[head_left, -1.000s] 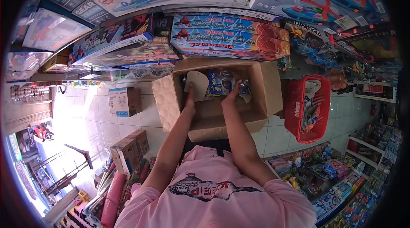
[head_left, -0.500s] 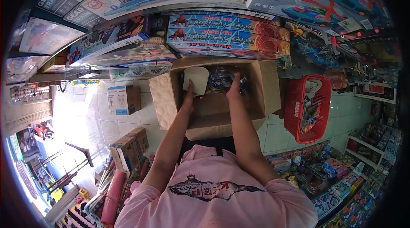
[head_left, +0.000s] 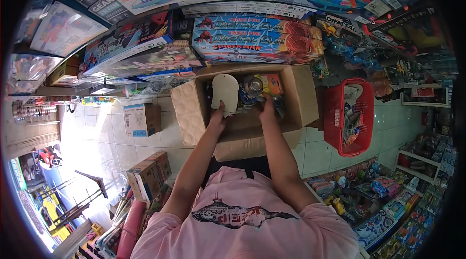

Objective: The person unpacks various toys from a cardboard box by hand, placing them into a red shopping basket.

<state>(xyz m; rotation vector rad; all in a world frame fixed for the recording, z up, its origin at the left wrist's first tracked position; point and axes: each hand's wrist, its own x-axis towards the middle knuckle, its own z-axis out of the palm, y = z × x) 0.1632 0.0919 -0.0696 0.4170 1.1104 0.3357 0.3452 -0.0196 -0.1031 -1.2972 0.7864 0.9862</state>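
An open cardboard box [head_left: 238, 146] stands before me, with both hands inside it. My left hand [head_left: 218, 116] grips the lower edge of a cream-white backing card [head_left: 225, 93] with a rounded top, its plain side up; anything on its other face is hidden. My right hand [head_left: 266, 108] is closed at the lower edge of a toy pack [head_left: 272, 84] with an orange-yellow card and a clear round part. Between the hands lie blue blister-packed items [head_left: 248, 98], too small to name, on the box's bottom.
A red plastic basket [head_left: 334, 133] holding several packs stands to the right. Stacked toy boxes [head_left: 238, 40] line the shelf beyond. A small carton [head_left: 136, 120] sits on the tiled floor at left, with more cartons [head_left: 145, 174] nearer me. Packaged toys [head_left: 378, 191] fill the lower right.
The white card has shifted slightly right and tilted up more fully into sight. The orange-yellow pack now shows at my right hand, which has drawn back towards me. The view has shifted slightly.
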